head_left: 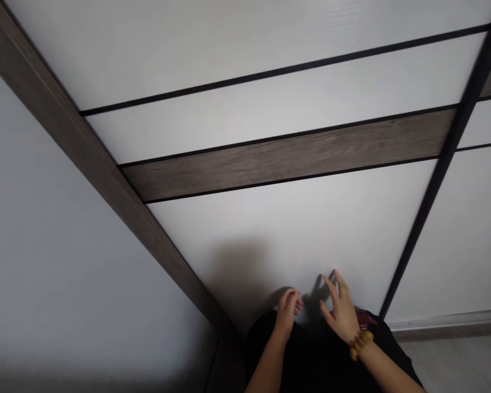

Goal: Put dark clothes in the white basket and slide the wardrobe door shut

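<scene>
In front of me stands a wardrobe door with a large white lower panel (294, 224), crossed higher up by a brown wood-grain strip (286, 150) between thin black lines. My right hand (340, 314), with a yellow-brown bead bracelet (360, 344) at its wrist, is open, its fingers spread towards the white panel. Its fingertips are at or very near the surface; I cannot tell whether they touch. To its left, my left hand (288, 312) is loosely curled with the fingers partly apart. Nothing shows in either hand.
A brown wooden side frame (106, 169) borders the door on the left, next to a grey wall (65, 229). A black upright edge (425, 213) separates the door from another white panel (470, 234). Below it run a floor track (450, 321) and light grey floor (458, 360).
</scene>
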`<act>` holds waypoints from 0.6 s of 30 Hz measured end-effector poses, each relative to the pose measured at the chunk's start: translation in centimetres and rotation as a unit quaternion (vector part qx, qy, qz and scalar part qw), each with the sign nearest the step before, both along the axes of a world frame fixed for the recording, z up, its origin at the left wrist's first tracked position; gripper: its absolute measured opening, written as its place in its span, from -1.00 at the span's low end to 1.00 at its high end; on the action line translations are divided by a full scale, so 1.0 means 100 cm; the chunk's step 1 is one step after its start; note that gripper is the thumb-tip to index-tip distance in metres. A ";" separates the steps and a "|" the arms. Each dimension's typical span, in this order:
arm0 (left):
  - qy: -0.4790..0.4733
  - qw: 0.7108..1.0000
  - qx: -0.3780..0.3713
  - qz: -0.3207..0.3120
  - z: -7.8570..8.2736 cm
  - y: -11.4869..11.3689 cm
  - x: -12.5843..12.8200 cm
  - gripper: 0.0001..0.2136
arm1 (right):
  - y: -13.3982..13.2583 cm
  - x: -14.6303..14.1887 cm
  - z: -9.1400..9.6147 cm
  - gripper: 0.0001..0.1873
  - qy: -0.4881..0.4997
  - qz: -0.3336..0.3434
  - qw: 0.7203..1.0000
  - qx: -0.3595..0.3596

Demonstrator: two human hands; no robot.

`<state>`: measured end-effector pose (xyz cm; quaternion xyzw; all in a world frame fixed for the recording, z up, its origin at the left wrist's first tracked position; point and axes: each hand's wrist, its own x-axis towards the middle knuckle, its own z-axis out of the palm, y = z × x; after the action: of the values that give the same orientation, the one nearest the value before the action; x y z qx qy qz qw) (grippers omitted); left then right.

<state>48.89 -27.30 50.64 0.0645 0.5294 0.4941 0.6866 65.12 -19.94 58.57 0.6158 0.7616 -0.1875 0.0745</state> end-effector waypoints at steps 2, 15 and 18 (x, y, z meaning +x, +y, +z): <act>-0.072 0.996 -0.016 -0.042 -0.005 -0.009 0.016 -0.19 | -0.011 0.003 -0.005 -0.16 0.037 -0.097 0.976 -0.190; -0.263 0.963 -0.007 -0.063 -0.028 -0.046 0.020 -0.11 | -0.008 0.031 -0.027 0.20 0.060 -0.275 0.810 -0.514; -0.260 0.962 -0.012 -0.085 -0.029 -0.044 0.021 -0.11 | -0.004 0.037 -0.031 0.20 0.062 -0.280 0.820 -0.496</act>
<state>50.97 -31.71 47.78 -0.0297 0.3310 0.4271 0.8409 68.81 -20.31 55.52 0.6696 0.3634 -0.5902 0.2668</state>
